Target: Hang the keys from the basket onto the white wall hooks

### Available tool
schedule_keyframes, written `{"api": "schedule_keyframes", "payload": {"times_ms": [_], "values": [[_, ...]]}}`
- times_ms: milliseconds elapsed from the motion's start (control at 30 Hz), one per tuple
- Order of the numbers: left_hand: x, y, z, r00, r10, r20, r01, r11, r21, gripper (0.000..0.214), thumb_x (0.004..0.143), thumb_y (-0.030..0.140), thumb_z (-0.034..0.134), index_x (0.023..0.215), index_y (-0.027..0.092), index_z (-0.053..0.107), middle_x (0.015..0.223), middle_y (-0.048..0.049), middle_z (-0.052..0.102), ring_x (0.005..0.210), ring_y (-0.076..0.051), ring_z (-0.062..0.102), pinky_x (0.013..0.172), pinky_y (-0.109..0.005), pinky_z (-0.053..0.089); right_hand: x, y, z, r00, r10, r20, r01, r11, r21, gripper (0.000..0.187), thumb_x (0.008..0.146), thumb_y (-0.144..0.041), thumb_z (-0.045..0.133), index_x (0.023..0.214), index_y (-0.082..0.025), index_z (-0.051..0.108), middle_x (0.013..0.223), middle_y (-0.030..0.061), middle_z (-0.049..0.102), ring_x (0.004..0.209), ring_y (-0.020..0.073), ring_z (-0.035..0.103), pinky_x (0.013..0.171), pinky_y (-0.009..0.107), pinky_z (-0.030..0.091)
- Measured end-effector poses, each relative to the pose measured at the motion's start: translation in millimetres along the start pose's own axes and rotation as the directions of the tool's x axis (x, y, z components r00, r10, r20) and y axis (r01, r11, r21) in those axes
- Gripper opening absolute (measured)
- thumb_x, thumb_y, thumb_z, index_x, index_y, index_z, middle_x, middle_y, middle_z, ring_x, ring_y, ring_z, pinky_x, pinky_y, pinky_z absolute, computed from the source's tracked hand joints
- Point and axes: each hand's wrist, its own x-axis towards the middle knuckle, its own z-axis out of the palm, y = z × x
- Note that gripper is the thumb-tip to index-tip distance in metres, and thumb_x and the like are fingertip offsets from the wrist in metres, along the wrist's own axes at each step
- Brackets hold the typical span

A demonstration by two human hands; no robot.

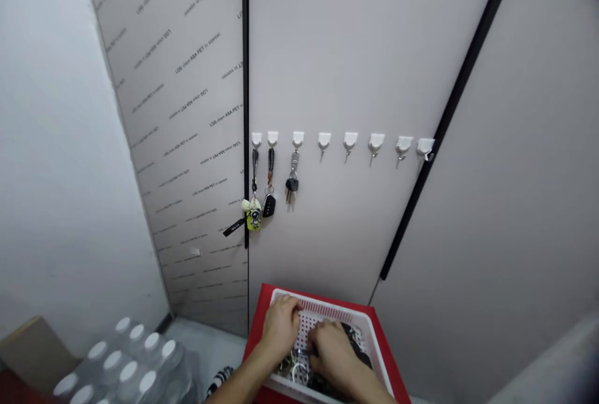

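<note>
My left hand (282, 323) is closed at the far left corner of a white plastic basket (381, 360), its fingers curled against or just inside the rim. What those fingers hold, if anything, is hidden. Inside the basket, my right hand (333, 351) bends down with curled fingers among a heap of key rings and keys (299, 371); its fingertips are partly out of sight. Dark items (358, 344) lie beside it at the right. On the panel ahead hang a keychain with a yellow-green charm (254, 216), a black car key (269, 205) and a small key bunch (291, 185).
A row of white hooks (350, 140) runs across the light panel, several bearing nothing. Under the basket is a red surface (395, 376). Capped clear bottles (126, 369) stand at lower left, near a piece of cardboard (37, 344). A black strip (449, 117) edges the panel.
</note>
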Motion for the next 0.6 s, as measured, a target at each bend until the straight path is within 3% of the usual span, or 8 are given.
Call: {"api": "schedule_keyframes", "payload": {"times_ms": [167, 300, 433, 600], "values": [[0, 2, -2.1, 1.000, -0.028, 0.007, 0.029, 0.999, -0.046, 0.024, 0.061, 0.007, 0.032, 0.070, 0.016, 0.052, 0.076, -0.0014, 0.053, 0.075, -0.012, 0.046, 0.068, -0.022, 0.034, 0, -11, -4, 0.999, 0.036, -0.007, -0.036, 0.999, -0.036, 0.021, 0.049, -0.017, 0.044, 0.065, -0.014, 0.058, 0.078, 0.0100, 0.057, 0.081, 0.0229, 0.045, 0.071, 0.033, 0.028], [0, 1, -3.2, 0.998, -0.061, -0.029, 0.055, 0.981, -0.185, 0.024, 0.061, 0.006, 0.030, 0.068, 0.015, 0.051, 0.074, -0.0021, 0.054, 0.074, -0.012, 0.047, 0.068, -0.023, 0.035, -3, -3, -2, 0.982, 0.054, -0.179, -0.016, 0.979, 0.203, 0.015, 0.054, -0.013, 0.038, 0.059, -0.016, 0.052, 0.070, 0.0039, 0.055, 0.069, 0.0150, 0.047, 0.063, 0.025, 0.031], [-1, 4, 0.9, 0.998, -0.041, 0.052, 0.060, 0.901, -0.430, 0.025, 0.059, 0.005, 0.031, 0.069, 0.013, 0.053, 0.071, -0.0018, 0.055, 0.070, -0.011, 0.048, 0.067, -0.022, 0.036, 1, 7, -5, 0.942, 0.185, -0.279, 0.001, 0.831, 0.556, 0.009, 0.060, -0.018, 0.033, 0.054, -0.017, 0.039, 0.050, -0.0021, 0.045, 0.049, 0.0099, 0.042, 0.048, 0.020, 0.030], [-4, 18, 10.4, 0.961, 0.091, 0.260, 0.125, 0.699, -0.704, 0.031, 0.053, 0.002, 0.039, 0.078, 0.011, 0.054, 0.074, -0.0011, 0.057, 0.070, -0.011, 0.049, 0.067, -0.023, 0.037, 10, 8, -23, 0.885, 0.323, -0.335, 0.045, 0.657, 0.753, 0.015, 0.059, -0.022, 0.037, 0.048, -0.019, 0.028, 0.044, -0.0053, 0.033, 0.045, 0.0084, 0.035, 0.044, 0.019, 0.030]]}}
